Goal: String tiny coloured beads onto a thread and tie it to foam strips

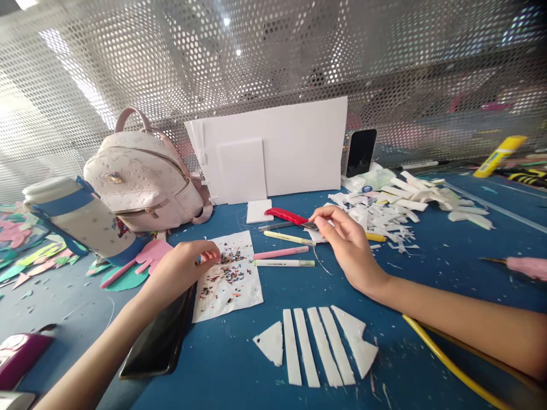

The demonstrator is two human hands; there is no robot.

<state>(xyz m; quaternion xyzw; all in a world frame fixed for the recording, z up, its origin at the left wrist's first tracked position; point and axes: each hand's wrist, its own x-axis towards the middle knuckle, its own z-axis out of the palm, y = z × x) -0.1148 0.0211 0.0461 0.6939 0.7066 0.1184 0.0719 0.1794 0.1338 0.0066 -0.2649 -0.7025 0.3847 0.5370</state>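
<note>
My left hand [182,267] rests on the left edge of a white sheet [239,290] strewn with tiny coloured scraps [228,272]; its fingers are curled and pinched over the scraps. My right hand [344,239] reaches to a red-handled cutter [285,216], fingertips pinched at its metal blade end. Beside the cutter lie a yellow pen [288,237], a pink pen [280,252] and a white pen [284,263]. Several cut white foam strips and triangles [318,344] lie in a row near me.
A black phone [158,341] lies under my left forearm. A pink backpack [143,179] and a bottle [79,216] stand at left. White boards [299,142] lean on the mesh wall. A heap of white offcuts [393,210] lies right, a yellow cable [448,361] near me.
</note>
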